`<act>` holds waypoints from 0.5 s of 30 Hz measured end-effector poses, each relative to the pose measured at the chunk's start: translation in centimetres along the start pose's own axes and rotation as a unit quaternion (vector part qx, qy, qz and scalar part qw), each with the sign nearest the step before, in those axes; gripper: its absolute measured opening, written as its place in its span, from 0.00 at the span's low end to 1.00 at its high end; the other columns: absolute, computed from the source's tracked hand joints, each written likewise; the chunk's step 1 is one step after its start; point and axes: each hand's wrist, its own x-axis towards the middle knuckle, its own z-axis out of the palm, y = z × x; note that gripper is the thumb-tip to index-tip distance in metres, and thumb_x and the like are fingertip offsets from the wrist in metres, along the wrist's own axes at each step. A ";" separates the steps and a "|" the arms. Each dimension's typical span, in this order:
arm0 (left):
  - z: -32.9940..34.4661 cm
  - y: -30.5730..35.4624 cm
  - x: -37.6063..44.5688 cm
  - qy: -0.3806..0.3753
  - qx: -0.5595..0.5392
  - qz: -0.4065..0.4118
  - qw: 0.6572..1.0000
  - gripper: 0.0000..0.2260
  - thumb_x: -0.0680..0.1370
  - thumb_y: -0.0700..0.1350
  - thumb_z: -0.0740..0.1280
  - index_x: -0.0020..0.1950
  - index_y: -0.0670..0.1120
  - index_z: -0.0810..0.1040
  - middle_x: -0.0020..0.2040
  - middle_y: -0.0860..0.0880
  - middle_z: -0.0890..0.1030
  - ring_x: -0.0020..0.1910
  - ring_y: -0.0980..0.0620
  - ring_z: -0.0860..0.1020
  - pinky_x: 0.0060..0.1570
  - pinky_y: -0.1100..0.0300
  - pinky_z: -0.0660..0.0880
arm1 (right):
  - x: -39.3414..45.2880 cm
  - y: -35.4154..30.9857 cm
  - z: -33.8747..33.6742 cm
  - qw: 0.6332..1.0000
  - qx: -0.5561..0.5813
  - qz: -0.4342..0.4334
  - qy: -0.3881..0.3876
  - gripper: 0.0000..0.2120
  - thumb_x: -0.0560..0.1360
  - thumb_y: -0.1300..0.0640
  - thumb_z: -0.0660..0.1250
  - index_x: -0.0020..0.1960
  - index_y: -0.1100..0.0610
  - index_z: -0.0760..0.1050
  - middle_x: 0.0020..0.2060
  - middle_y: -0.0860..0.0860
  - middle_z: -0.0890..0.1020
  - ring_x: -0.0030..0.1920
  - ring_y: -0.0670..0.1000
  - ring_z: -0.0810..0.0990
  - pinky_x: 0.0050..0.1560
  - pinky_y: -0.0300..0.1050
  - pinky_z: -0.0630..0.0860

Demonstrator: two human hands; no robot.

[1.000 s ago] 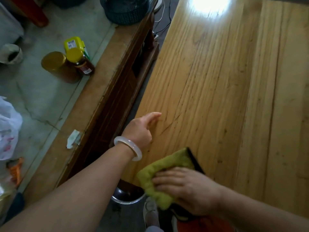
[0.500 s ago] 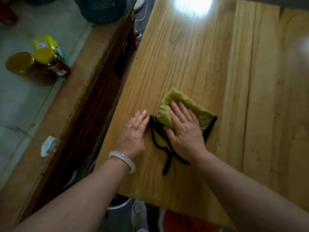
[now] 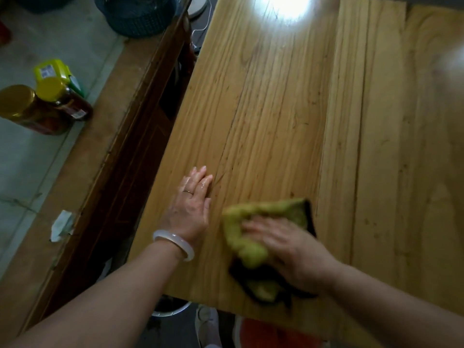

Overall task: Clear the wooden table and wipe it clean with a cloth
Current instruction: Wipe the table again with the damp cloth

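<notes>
Both hands (image 3: 193, 212) and cloth (image 3: 253, 229) on table (image 3: 288, 116)

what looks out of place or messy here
Little on the table itself: only the green cloth under the right hand and the flat left hand. Odd bits lie off it: a crumpled paper scrap on the side ledge, and jars standing on the floor.

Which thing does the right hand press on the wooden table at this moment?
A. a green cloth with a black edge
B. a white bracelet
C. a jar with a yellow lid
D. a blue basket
A: the right hand lies with spread fingers on the green cloth, flat on the wooden table near its front edge.
</notes>
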 end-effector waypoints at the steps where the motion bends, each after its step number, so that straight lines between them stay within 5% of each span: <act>1: 0.2 0.2 0.0 0.003 0.014 -0.007 1.000 0.21 0.78 0.45 0.56 0.71 0.43 0.68 0.74 0.47 0.63 0.74 0.48 0.59 0.72 0.47 0.60 | 0.9 0.9 -1.3 0.998 -0.010 0.044 0.045 0.23 0.80 0.46 0.57 0.75 0.48 0.65 0.76 0.43 0.62 0.77 0.43 0.53 0.77 0.47 0.51; 4: 0.6 0.9 0.3 0.006 0.037 -0.009 0.999 0.24 0.77 0.49 0.52 0.71 0.43 0.67 0.74 0.45 0.64 0.74 0.46 0.59 0.71 0.44 0.60 | 4.2 3.6 -3.9 0.986 -0.055 0.118 0.106 0.26 0.81 0.43 0.51 0.76 0.50 0.63 0.77 0.47 0.62 0.78 0.47 0.53 0.77 0.54 0.53; 10: 0.3 2.5 2.7 0.015 0.049 -0.005 0.999 0.24 0.80 0.49 0.54 0.75 0.45 0.58 0.78 0.48 0.53 0.76 0.51 0.48 0.75 0.52 0.45 | 8.9 5.1 -5.4 0.949 -0.141 0.248 0.135 0.35 0.76 0.34 0.44 0.79 0.47 0.52 0.79 0.47 0.52 0.79 0.47 0.44 0.78 0.49 0.41; 15: 0.3 2.8 5.3 0.031 0.033 -0.011 0.999 0.25 0.79 0.49 0.50 0.76 0.45 0.56 0.78 0.49 0.52 0.77 0.51 0.47 0.74 0.54 0.42 | 4.2 1.5 -3.6 0.984 -0.137 0.114 0.017 0.37 0.77 0.32 0.53 0.80 0.46 0.47 0.79 0.45 0.47 0.78 0.47 0.39 0.78 0.53 0.43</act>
